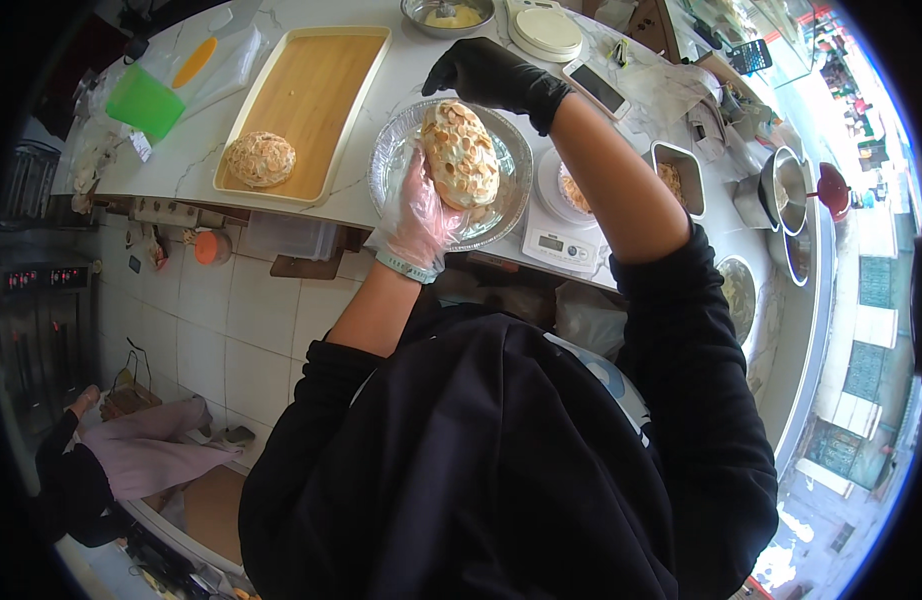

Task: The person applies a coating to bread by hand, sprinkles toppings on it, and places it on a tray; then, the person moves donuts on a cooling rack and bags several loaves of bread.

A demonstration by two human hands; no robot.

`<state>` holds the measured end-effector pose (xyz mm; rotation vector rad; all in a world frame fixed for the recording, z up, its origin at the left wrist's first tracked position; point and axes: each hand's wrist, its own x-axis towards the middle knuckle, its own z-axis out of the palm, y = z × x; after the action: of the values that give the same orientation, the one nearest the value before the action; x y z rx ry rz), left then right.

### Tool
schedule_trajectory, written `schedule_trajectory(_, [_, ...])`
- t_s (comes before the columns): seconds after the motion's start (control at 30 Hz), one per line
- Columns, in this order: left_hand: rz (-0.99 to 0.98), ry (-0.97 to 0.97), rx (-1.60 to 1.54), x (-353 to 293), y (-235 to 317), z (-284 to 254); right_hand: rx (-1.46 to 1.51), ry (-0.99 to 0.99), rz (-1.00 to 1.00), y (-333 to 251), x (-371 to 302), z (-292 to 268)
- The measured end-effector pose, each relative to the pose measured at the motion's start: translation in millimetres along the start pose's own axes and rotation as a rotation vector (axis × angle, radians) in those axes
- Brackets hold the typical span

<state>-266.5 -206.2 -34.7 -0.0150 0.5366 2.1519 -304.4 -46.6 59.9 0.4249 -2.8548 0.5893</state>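
My left hand [418, 218], in a clear plastic glove, is closed around an oval bread bun [463, 158] covered with cream and sliced almonds. It holds the bun tilted over a round foil pan [519, 150] on the counter. Just beyond the bun's far end hovers my right hand [493, 78] in a black glove. Its fingers are drawn together and bent downward; whatever may be between them is hidden. A second almond-covered bun [261, 160] lies at the near end of a yellow tray [316, 85] to the left.
A metal bowl [413, 18] with pale contents stands at the back. Right of the pan is a digital scale [563, 245] bearing a round container. A phone [596, 90], another scale [546, 32] and a metal tin [693, 165] lie beyond. Another person [151, 450] is at lower left.
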Motion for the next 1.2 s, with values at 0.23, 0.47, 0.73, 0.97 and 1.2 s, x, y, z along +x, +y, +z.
schedule_trajectory(0.23, [-0.101,-0.098,-0.252,-5.8,13.0,-13.2,-0.159,-0.091,0.275,21.2,-89.6,-55.0])
schedule_trajectory(0.47, [-0.097,-0.069,-0.291,-13.3,13.8,-6.8,0.106,0.216,0.556,-1.2,-133.5,-40.6])
schedule_trajectory(0.73, [-0.111,-0.099,-0.422,-10.6,15.5,-0.2,-0.042,-0.144,0.705,17.4,-191.1,2.0])
schedule_trajectory(0.97, [-0.048,-0.065,-0.156,-9.2,16.7,-14.4,0.103,0.111,0.645,21.7,-208.4,25.3])
schedule_trajectory(1.2, [-0.056,-0.033,-0.085,-11.2,15.3,-6.3,0.848,0.178,0.695,30.3,-189.6,-15.3])
